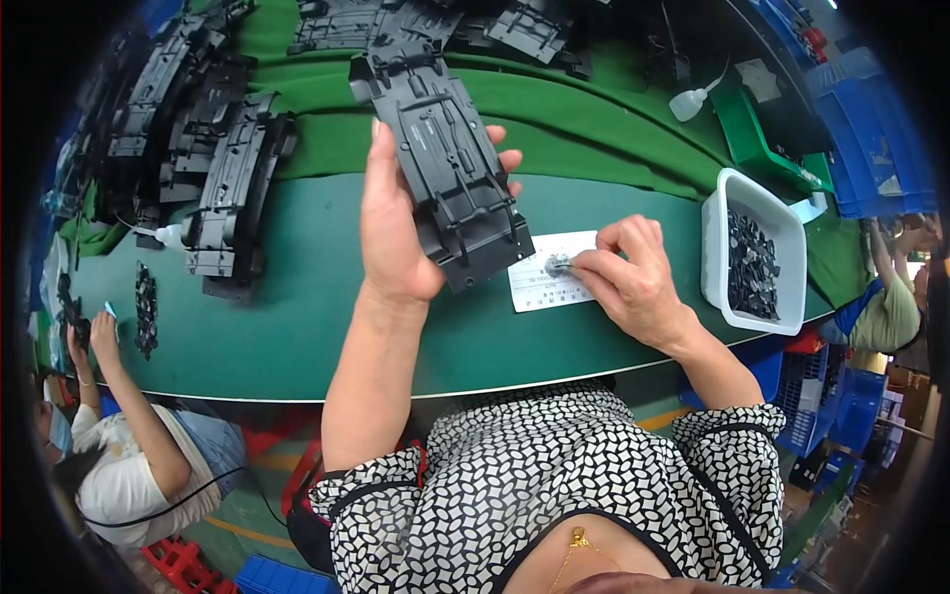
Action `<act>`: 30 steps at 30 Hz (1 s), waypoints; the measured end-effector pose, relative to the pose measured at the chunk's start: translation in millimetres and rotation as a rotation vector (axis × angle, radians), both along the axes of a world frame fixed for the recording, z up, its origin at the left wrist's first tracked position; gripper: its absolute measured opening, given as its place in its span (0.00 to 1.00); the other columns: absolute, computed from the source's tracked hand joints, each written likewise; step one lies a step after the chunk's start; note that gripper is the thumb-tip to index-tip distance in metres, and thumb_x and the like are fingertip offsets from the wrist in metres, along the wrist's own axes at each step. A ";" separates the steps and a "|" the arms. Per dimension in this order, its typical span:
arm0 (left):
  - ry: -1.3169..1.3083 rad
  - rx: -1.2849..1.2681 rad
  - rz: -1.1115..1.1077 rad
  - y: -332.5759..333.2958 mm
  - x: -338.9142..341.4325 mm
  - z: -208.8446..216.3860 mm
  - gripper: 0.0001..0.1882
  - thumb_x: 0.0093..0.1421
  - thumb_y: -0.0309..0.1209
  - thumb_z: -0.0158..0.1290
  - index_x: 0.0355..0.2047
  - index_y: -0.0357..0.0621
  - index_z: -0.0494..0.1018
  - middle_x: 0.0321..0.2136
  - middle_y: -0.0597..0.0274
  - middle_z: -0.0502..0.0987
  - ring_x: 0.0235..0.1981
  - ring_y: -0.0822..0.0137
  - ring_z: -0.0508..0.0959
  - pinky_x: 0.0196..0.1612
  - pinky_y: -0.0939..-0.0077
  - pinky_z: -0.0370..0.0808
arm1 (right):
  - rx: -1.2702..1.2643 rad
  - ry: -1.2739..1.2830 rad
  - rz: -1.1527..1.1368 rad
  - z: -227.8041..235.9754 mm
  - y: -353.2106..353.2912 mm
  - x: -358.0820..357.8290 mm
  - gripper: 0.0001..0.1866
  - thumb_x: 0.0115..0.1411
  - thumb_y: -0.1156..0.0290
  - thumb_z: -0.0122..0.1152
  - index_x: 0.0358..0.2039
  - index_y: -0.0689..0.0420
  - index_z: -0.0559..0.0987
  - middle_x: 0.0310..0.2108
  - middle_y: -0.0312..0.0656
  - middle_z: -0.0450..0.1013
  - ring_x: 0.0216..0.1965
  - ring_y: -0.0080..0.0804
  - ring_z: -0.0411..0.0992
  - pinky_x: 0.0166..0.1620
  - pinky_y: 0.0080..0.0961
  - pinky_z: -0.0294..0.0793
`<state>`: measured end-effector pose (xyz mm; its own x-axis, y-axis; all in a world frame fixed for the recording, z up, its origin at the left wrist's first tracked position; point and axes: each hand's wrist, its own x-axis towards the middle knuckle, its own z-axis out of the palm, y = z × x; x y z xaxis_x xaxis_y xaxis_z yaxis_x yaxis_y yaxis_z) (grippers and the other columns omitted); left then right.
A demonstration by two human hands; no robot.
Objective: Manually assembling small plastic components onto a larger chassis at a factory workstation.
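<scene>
My left hand (391,238) is wrapped round a long black plastic toy-car chassis (445,148), holding it tilted above the green table, its ribbed side with raised bars and posts facing me. My right hand (638,282) pinches thumb and forefinger at the edge of a small heap of tiny grey parts (556,263). Whatever sits between those fingertips is too small to make out. Under the heap lies a white printed paper slip (529,296), partly covered by my right hand.
To the right stands a white bin (713,262) of small black parts, with a green bin (744,134) behind. A white squeeze bottle (687,105) rests on green cloth (554,114). More black chassis (231,193) are piled left and far. At the left, a co-worker (139,465) handles parts.
</scene>
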<state>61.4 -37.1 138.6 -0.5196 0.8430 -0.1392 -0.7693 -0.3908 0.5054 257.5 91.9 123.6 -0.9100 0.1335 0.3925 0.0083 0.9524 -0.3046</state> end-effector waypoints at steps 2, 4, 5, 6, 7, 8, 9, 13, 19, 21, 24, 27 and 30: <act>-0.012 -0.001 -0.005 -0.6 1.4 0.5 0.33 0.66 0.57 0.29 0.50 0.39 0.66 0.43 0.49 0.74 0.41 0.55 0.77 0.42 0.60 0.79 | -0.060 0.035 0.016 15.8 -0.9 2.1 0.10 0.42 0.79 0.66 0.28 0.56 0.79 0.27 0.36 0.65 0.31 0.33 0.64 0.36 0.29 0.61; 0.006 0.007 -0.012 -0.9 2.7 0.9 0.34 0.66 0.58 0.29 0.50 0.39 0.66 0.43 0.49 0.74 0.41 0.55 0.77 0.42 0.60 0.79 | -0.071 0.079 -0.005 25.1 -2.7 0.0 0.10 0.41 0.80 0.66 0.28 0.57 0.78 0.26 0.37 0.64 0.30 0.34 0.64 0.34 0.29 0.61; 0.026 0.011 -0.010 -0.6 3.2 1.8 0.35 0.66 0.58 0.28 0.50 0.38 0.66 0.43 0.48 0.74 0.41 0.55 0.77 0.42 0.60 0.79 | -0.112 0.090 -0.011 27.6 -2.9 -1.3 0.11 0.41 0.80 0.66 0.28 0.57 0.78 0.26 0.37 0.64 0.30 0.34 0.63 0.33 0.28 0.62; 0.045 0.015 -0.008 -0.5 3.7 2.0 0.35 0.66 0.58 0.28 0.50 0.38 0.65 0.44 0.48 0.74 0.41 0.55 0.77 0.43 0.61 0.79 | -0.153 0.100 -0.017 29.4 -3.3 -2.3 0.11 0.41 0.81 0.66 0.28 0.57 0.78 0.26 0.38 0.64 0.30 0.34 0.63 0.33 0.28 0.62; 0.051 0.016 -0.016 -1.6 3.1 -0.5 0.35 0.66 0.58 0.28 0.50 0.38 0.65 0.44 0.48 0.74 0.41 0.55 0.77 0.43 0.61 0.79 | -0.151 0.106 -0.025 30.8 -4.2 -2.9 0.11 0.41 0.81 0.66 0.28 0.57 0.78 0.26 0.38 0.64 0.30 0.34 0.63 0.33 0.28 0.62; 0.032 0.069 -0.039 -2.6 1.4 -3.1 0.36 0.66 0.58 0.27 0.53 0.36 0.63 0.47 0.46 0.72 0.44 0.53 0.76 0.45 0.57 0.77 | -0.128 0.125 -0.020 32.9 -3.9 -3.8 0.11 0.40 0.81 0.67 0.27 0.58 0.78 0.26 0.37 0.64 0.29 0.34 0.63 0.32 0.28 0.62; 0.012 0.122 -0.062 -2.9 0.9 -3.6 0.37 0.66 0.58 0.26 0.56 0.35 0.61 0.51 0.44 0.70 0.46 0.51 0.75 0.48 0.54 0.75 | -0.104 0.143 -0.013 35.2 -4.0 -5.2 0.12 0.39 0.82 0.67 0.27 0.58 0.78 0.26 0.37 0.64 0.29 0.34 0.63 0.32 0.28 0.62; 0.061 0.086 -0.054 -2.7 4.2 0.3 0.38 0.66 0.58 0.25 0.56 0.34 0.61 0.51 0.44 0.69 0.45 0.50 0.75 0.48 0.55 0.76 | 0.186 0.336 0.056 43.9 -4.6 -15.3 0.14 0.34 0.80 0.65 0.26 0.56 0.78 0.25 0.33 0.64 0.28 0.31 0.64 0.36 0.29 0.61; 0.137 0.092 -0.044 -4.3 7.1 5.3 0.38 0.66 0.59 0.25 0.53 0.35 0.64 0.49 0.47 0.72 0.45 0.55 0.76 0.47 0.64 0.77 | 0.366 0.353 0.153 39.9 -9.2 -26.0 0.14 0.34 0.74 0.62 0.27 0.59 0.78 0.28 0.33 0.67 0.30 0.28 0.66 0.39 0.31 0.61; 0.138 0.095 -0.038 -5.1 7.5 3.4 0.38 0.66 0.59 0.25 0.53 0.35 0.64 0.48 0.47 0.72 0.45 0.55 0.76 0.47 0.64 0.77 | 0.371 0.341 0.153 38.6 -10.5 -27.8 0.14 0.34 0.74 0.62 0.27 0.59 0.77 0.27 0.33 0.67 0.29 0.28 0.66 0.39 0.31 0.61; 0.123 0.094 -0.041 -4.9 7.4 -0.1 0.40 0.65 0.60 0.25 0.57 0.33 0.61 0.51 0.45 0.70 0.44 0.50 0.76 0.47 0.57 0.76 | 0.374 0.334 0.162 35.6 -11.8 -29.5 0.15 0.33 0.76 0.64 0.27 0.59 0.78 0.26 0.32 0.66 0.28 0.28 0.66 0.37 0.31 0.60; 0.136 0.094 -0.045 -4.6 7.9 0.2 0.41 0.65 0.60 0.25 0.57 0.33 0.61 0.51 0.45 0.70 0.44 0.50 0.76 0.47 0.57 0.76 | 0.373 0.341 0.180 34.1 -12.8 -31.0 0.16 0.33 0.77 0.67 0.28 0.59 0.79 0.26 0.32 0.65 0.28 0.28 0.65 0.36 0.31 0.59; 0.161 0.112 -0.047 -4.3 9.0 2.3 0.38 0.66 0.59 0.25 0.54 0.36 0.64 0.48 0.47 0.72 0.45 0.55 0.76 0.47 0.64 0.77 | 0.389 0.345 0.190 32.6 -13.3 -31.6 0.15 0.34 0.76 0.66 0.28 0.59 0.79 0.26 0.32 0.66 0.28 0.28 0.65 0.36 0.31 0.59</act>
<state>70.4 -41.4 140.9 -0.4871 0.8725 0.0387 -0.7010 -0.4171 0.5784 225.9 78.6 156.2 -0.7137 -0.2353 0.6598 -0.2128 0.9702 0.1158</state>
